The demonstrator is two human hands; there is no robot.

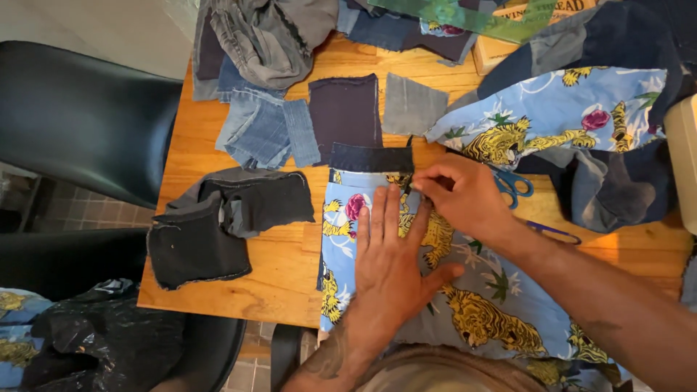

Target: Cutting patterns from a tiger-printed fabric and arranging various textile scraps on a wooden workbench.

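A light blue fabric piece (494,305) printed with yellow tigers and pink flowers lies across the near edge of the wooden table (283,268). A dark denim strip (372,157) runs along its far end. My left hand (392,258) lies flat on the printed fabric, fingers spread and pointing away from me. My right hand (461,194) pinches the fabric just below the denim strip, fingertips together; whether it holds a pin or other small item I cannot tell.
Denim and dark fabric scraps (345,109) lie at the table's far side, with a black fabric piece (210,225) to the left. Blue-handled scissors (514,184) lie by my right hand. More tiger fabric (566,116) is heaped at the right. Black chairs (80,116) stand on the left.
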